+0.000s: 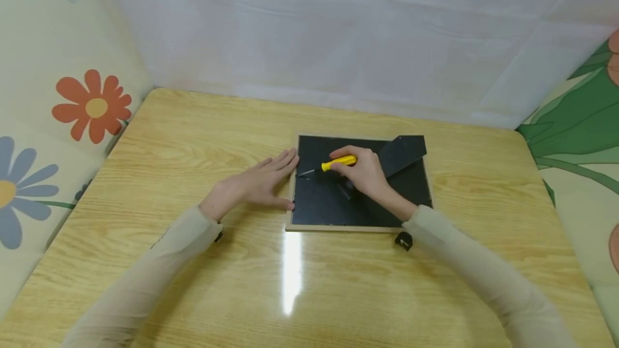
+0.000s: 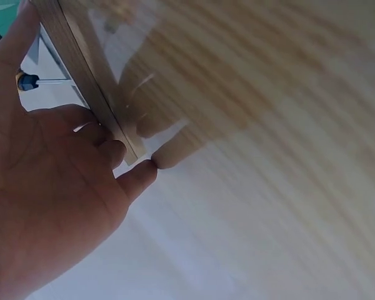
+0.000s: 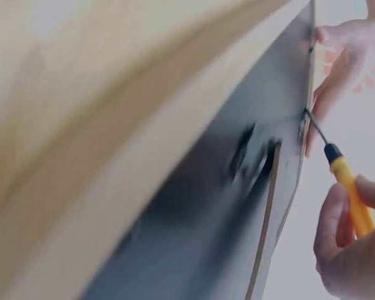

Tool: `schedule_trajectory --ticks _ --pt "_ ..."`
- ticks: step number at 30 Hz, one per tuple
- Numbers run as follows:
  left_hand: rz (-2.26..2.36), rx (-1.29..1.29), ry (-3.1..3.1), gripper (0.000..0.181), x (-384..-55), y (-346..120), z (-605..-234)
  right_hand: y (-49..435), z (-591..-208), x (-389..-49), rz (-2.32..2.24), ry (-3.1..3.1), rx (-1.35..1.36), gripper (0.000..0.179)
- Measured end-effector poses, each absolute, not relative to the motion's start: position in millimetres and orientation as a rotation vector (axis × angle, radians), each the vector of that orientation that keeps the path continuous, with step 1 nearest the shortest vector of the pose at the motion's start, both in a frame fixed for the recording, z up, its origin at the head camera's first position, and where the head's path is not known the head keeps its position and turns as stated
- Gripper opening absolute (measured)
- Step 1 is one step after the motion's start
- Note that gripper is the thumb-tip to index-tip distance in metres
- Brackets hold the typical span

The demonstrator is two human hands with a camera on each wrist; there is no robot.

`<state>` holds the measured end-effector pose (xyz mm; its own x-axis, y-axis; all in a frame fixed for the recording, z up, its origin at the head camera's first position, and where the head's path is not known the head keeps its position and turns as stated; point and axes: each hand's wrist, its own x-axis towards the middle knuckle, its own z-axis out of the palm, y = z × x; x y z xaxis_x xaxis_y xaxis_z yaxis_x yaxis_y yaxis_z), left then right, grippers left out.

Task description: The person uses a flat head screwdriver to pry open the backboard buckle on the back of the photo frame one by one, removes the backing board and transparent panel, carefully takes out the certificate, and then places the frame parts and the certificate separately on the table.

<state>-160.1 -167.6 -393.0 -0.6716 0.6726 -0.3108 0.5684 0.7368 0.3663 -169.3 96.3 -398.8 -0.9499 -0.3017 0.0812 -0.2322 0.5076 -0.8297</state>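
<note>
A picture frame (image 1: 319, 205) lies back side up on the table, with a black backing and a light wooden rim. My right hand (image 1: 364, 172) grips a screwdriver (image 1: 340, 162) by its yellow handle. The screwdriver's thin shaft points left, its tip at the inner edge of the frame's left side. Against that left side rests my left hand (image 1: 258, 180), fingers extended and thumb apart along the rim. In the right wrist view the screwdriver (image 3: 350, 194) meets the rim's edge. A black easel stand (image 1: 408, 152) sticks out over the frame's upper right corner, partly hidden by my right hand.
A small black object (image 1: 403, 240) sits on the wooden table (image 1: 232, 294) near the frame's lower right corner. Another dark item (image 1: 218, 236) shows partly beside the left sleeve. A white cloth (image 1: 338, 42) hangs behind the table, with flower-patterned panels at both sides.
</note>
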Motion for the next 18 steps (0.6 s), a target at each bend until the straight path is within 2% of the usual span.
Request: schedule_trajectory --ticks 7,11,15,18 --pt "0.321 0.960 2.528 0.108 -160.6 -165.9 -395.6 88.7 -405.8 -160.9 -2.006 2.248 -0.052 0.026" --pt "0.295 0.939 2.521 0.107 -160.1 -165.4 -395.2 85.9 -410.2 -157.0 -2.163 1.991 0.169 0.031" --pt "0.285 0.944 2.523 0.107 -159.8 -166.0 -394.5 82.6 -410.5 -153.8 -2.197 1.952 0.187 0.031" --pt "0.284 0.956 2.525 0.106 -159.3 -166.4 -393.8 79.0 -409.6 -151.4 -2.177 2.050 0.099 0.030"
